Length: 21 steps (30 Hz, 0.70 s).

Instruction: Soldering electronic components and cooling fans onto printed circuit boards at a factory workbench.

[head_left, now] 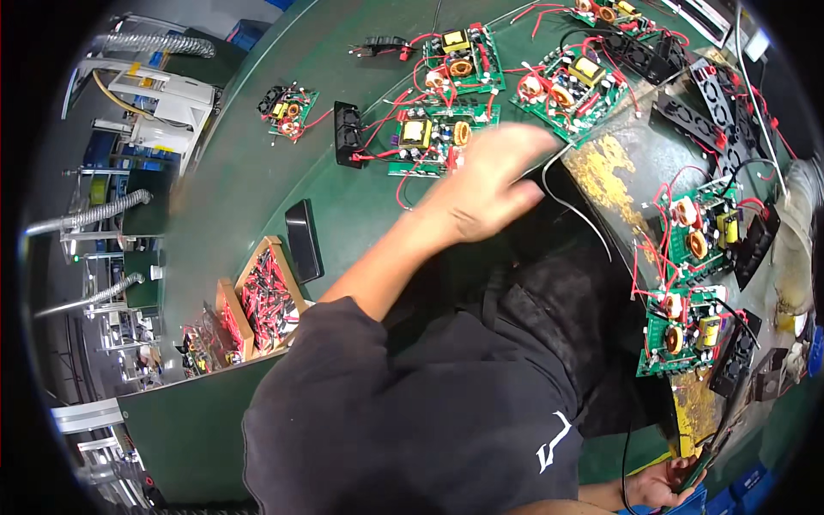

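My left hand (493, 184) is over the near edge of the green bench, slightly blurred, thumb and fingers apart with nothing visible between them. Close beyond it lies a green circuit board (421, 142) with a yellow transformer, copper coils and red wires, partly covered by the hand. To its right is another such board (573, 90). Down at the lower right, my right hand (661, 485) grips a circuit board (705, 463) seen almost edge-on; its far side is hidden.
Several wired boards (699, 236) and black fan panels (708, 90) crowd the metal-topped surface (614, 176) at right. A small board (289, 112), a black phone (303, 240) and a cardboard box (273, 249) of red-black leads lie at left. A white cable (584, 219) hangs across the bench edge.
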{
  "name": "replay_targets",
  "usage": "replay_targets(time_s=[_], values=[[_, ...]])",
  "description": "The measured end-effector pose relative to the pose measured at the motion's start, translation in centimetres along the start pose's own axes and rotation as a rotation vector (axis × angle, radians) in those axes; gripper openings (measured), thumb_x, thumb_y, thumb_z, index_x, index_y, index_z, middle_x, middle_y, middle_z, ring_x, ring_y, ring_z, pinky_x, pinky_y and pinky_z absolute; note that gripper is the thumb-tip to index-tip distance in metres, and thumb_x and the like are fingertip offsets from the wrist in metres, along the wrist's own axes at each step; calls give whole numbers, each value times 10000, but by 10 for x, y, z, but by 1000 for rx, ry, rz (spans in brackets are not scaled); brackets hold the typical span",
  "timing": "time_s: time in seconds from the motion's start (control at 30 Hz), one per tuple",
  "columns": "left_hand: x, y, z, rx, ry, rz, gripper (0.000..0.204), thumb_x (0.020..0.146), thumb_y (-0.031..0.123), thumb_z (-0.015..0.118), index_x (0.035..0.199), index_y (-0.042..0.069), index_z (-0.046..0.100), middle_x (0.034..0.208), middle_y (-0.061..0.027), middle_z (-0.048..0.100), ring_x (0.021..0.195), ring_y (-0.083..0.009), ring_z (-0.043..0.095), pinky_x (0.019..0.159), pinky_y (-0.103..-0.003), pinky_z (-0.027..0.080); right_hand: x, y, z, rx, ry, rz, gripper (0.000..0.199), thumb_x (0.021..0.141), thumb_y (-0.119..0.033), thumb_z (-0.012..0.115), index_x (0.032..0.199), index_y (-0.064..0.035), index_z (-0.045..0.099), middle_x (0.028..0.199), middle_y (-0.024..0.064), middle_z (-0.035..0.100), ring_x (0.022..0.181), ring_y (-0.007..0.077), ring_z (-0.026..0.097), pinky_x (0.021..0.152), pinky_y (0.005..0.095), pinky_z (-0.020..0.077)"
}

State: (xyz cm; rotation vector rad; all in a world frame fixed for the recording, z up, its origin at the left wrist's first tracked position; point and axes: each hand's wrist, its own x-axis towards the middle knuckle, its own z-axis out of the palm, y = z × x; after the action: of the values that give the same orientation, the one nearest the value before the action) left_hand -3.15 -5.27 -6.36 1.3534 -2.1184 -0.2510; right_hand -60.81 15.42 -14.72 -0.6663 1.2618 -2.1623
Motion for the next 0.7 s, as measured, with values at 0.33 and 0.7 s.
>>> replay_targets(time_s=[0.33,0.7], values=[[-155,-327,-263,1035,267,-1034,335,865,319,640,1107,105,727,1092,-148,721,974,-345,691,875,-451,536,0,-1,42,-100,-48,-48,512,1005,-392,448,1264,16,617,1150,241,664,837,234,595,706,269,468],[-221,-385,-275,966,69,-1504,422,772,476,789,1069,178,762,1103,-125,730,1070,-309,677,888,-410,551,-1,2,58,-156,-72,15,515,1000,-384,453,1283,20,604,1143,246,654,847,229,571,744,294,465]])
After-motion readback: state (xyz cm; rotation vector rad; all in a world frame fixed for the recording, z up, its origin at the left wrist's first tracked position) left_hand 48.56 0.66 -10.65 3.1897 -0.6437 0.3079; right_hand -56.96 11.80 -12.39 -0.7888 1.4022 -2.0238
